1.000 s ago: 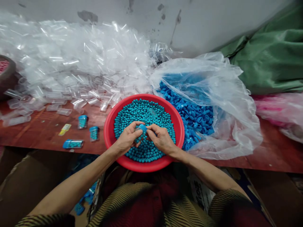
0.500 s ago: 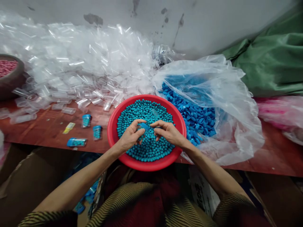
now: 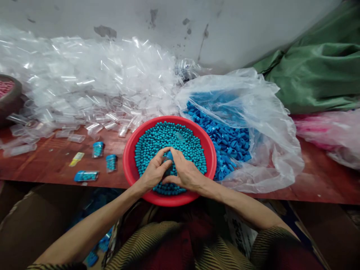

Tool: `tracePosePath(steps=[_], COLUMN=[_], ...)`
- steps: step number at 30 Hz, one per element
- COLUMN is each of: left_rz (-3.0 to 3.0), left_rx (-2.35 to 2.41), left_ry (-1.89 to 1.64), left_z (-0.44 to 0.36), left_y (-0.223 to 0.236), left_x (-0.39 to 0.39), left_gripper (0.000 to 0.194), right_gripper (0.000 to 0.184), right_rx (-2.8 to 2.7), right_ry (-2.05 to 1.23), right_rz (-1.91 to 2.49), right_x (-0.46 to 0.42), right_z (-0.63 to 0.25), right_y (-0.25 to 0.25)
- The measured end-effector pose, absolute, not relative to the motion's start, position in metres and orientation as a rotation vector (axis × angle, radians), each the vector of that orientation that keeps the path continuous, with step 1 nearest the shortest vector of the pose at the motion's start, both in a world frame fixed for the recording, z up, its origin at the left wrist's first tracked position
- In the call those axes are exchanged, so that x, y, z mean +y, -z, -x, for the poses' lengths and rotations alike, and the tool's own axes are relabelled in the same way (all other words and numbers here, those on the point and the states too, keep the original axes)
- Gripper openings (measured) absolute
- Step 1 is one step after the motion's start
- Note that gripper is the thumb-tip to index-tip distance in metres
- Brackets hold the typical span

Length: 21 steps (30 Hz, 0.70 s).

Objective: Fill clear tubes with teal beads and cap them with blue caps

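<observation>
Both my hands meet over a red basin point(image 3: 128, 157) of small teal beads point(image 3: 157, 138). Between them is a clear plastic tube with a blue cap point(image 3: 169, 156), largely hidden by the fingers. My left hand point(image 3: 154, 171) is closed on the tube from the left, thumb and forefinger around its upper part. My right hand point(image 3: 187, 173) closes on it from the right, its fingertips at the cap and its thumb lower down. Another clear tube point(image 3: 179, 137) lies on the beads behind the hands.
Clear empty tubes point(image 3: 92, 86) are heaped along the wall. Blue caps point(image 3: 230, 140) spill from a plastic bag point(image 3: 277, 150) on the right. Several filled tubes point(image 3: 111, 163) sit left of the basin, near a yellow slip point(image 3: 76, 159). A bowl point(image 3: 12, 99) of pink beads stands far left.
My right hand has moved left and closed around the capped tube, where before its fingertips only neared the cap. My left hand keeps its hold. The view has shifted slightly.
</observation>
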<state>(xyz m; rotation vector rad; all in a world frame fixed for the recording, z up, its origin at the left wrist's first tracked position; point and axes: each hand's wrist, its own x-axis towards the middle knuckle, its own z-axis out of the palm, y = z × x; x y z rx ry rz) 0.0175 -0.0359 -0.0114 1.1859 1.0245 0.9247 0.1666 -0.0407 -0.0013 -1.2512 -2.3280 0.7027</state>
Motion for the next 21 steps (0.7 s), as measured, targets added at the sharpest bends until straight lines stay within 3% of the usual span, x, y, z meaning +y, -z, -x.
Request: tracePosePath(steps=[8, 12, 16, 21], left_rz=[-1.165, -1.174, -1.195, -0.951], left_rx=[1.002, 1.037, 1.097, 0.915], left_ry=[-0.924, -1.007, -1.010, -0.992], left_z=[-0.024, -0.030, -0.030, -0.024], left_y=[0.014, 0.013, 0.014, 0.012], left_x=[-0.036, -0.039, -0.038, -0.036], left_gripper=[0.029, 0.018, 0.020, 0.045], right_gripper=[0.089, 0.090, 0.097, 0.112], right_rx=[-2.534, -2.574, -2.456, -2.138], right_ry=[-0.292, -0.289, -0.495, -1.134], right_rz=[1.293, 1.285, 1.302, 1.090], right_x=[-0.039, -0.038, -0.035, -0.027], right_z=[-0.164, -0.163, -0.166, -0.179], right_y=[0.005, 0.009, 0.010, 0.007])
